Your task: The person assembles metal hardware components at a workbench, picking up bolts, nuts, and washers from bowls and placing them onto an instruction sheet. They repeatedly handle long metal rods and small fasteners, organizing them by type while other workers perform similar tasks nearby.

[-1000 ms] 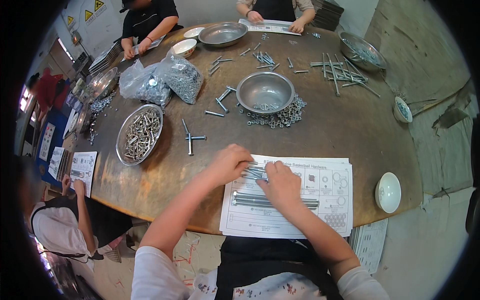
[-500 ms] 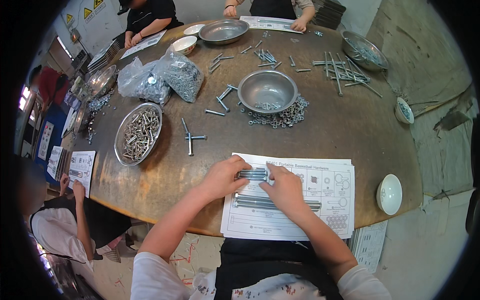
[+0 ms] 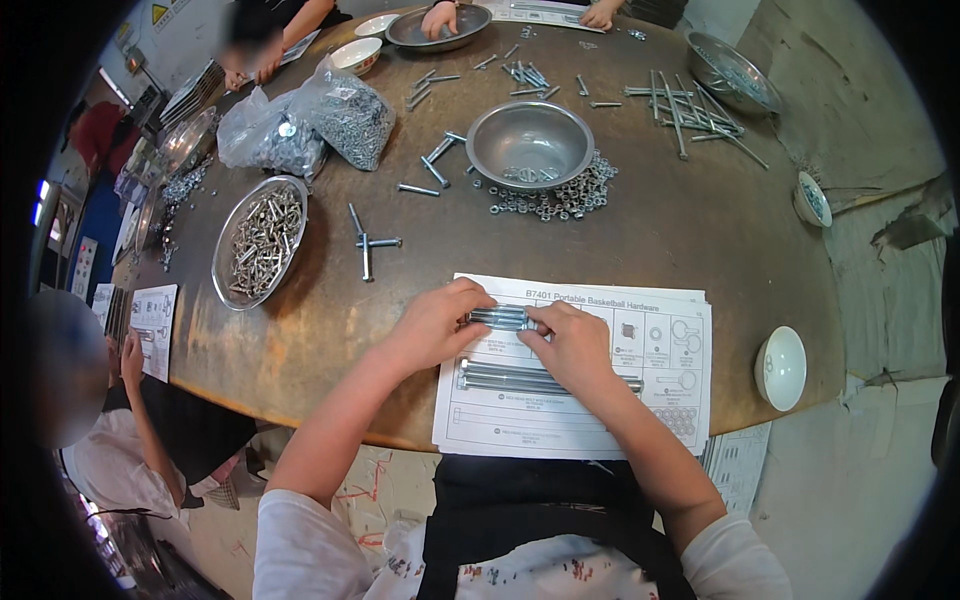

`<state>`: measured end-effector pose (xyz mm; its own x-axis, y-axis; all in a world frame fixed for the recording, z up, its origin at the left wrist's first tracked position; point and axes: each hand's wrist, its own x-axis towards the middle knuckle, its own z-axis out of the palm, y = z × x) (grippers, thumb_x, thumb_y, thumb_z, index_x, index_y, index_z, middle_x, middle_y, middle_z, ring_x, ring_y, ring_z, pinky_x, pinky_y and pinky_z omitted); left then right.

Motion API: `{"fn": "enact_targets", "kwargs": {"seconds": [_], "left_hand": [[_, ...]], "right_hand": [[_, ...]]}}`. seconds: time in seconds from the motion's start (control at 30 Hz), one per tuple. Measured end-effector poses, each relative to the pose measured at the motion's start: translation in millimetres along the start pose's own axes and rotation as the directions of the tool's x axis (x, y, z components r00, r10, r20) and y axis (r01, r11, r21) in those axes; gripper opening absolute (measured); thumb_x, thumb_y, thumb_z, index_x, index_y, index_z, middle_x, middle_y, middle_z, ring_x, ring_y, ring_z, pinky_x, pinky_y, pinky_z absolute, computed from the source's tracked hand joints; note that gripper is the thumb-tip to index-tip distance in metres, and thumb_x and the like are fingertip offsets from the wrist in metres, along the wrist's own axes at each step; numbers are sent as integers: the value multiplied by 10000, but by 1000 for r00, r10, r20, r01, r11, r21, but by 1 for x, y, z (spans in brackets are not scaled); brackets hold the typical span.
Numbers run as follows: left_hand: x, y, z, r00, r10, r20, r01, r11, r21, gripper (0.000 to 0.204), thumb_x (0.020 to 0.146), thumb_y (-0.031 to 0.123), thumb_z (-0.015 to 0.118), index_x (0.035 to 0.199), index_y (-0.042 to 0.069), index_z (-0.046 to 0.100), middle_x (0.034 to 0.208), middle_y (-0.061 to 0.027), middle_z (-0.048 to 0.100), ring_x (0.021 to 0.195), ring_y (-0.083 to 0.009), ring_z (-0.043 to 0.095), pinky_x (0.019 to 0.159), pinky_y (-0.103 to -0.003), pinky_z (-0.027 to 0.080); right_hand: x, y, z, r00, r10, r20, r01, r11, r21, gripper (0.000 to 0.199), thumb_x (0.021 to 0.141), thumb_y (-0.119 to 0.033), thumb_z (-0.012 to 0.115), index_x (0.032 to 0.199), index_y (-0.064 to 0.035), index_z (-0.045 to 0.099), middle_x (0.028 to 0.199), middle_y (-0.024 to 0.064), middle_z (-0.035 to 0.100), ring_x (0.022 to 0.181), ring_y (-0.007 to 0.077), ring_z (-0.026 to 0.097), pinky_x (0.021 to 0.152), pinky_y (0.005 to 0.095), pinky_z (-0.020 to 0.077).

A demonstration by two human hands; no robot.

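Several short silver bolts (image 3: 498,318) lie side by side in a bundle on a printed hardware sheet (image 3: 590,440). My left hand (image 3: 436,322) grips the bundle's left end, thumb below and fingers above. At the right end, my right hand (image 3: 570,345) has its thumb and fingers closed on the bolts. Just below the hands, a row of long silver bolts (image 3: 530,377) rests across the sheet, partly covered by my right hand and wrist. The sheet lies on top of other sheets at the near table edge.
A metal bowl (image 3: 530,140) stands among loose nuts (image 3: 575,195). To the left are a basin of bolts (image 3: 265,240) and plastic bags of hardware (image 3: 350,115). Loose bolts (image 3: 366,245), a pile of long bolts (image 3: 690,120) and a white bowl (image 3: 781,368) surround the work area. Other people sit around the table.
My right fingers have closed in on the right end of the short bolts. The whole view has shifted slightly. Across the table, a person's hand now reaches into the far metal basin.
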<state>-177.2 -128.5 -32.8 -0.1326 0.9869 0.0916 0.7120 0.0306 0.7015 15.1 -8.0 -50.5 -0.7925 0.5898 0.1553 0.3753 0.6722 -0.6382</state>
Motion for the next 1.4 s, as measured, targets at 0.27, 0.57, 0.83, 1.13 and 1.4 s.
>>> {"fn": "enact_targets", "kwargs": {"seconds": [0.27,0.57,0.83,1.13,1.4], "left_hand": [[1,2,0,1000,-17,-9,17,1000,-3,374,769,123,756,1126,61,662,948,-97,630,722,-226,613,658,-326,510],[63,0,4,969,-12,-248,0,999,-47,308,824,148,705,1107,27,680,899,-118,633,667,-199,588,632,-317,477],[143,-11,52,927,-72,-367,150,970,190,272,808,160,706,1065,71,708,989,-125,661,818,-301,654,732,-404,524],[153,-11,52,937,-62,-343,148,962,231,177,793,123,687,964,87,722,961,-114,678,872,-327,660,761,-431,528],[153,-9,50,944,-97,-316,176,957,231,140,791,124,701,911,52,706,910,-130,682,833,-325,663,734,-429,526]], "right_hand": [[3,2,-11,997,-1,75,0,1000,15,302,793,-204,739,1066,-80,704,833,65,688,705,221,663,657,336,524],[89,80,-58,968,-36,-250,21,998,-63,181,814,-147,686,978,-72,700,888,119,681,783,311,663,694,425,516],[132,95,-45,993,113,-45,-118,987,-107,140,773,-176,719,863,-70,719,865,129,691,813,337,668,724,459,525],[134,69,-29,990,25,-141,-61,965,-256,154,763,-179,712,809,-35,743,805,186,699,780,351,678,750,437,541],[98,63,-58,999,-23,-46,25,999,35,143,770,-157,707,871,-62,740,863,133,677,807,330,654,724,442,512]]}}
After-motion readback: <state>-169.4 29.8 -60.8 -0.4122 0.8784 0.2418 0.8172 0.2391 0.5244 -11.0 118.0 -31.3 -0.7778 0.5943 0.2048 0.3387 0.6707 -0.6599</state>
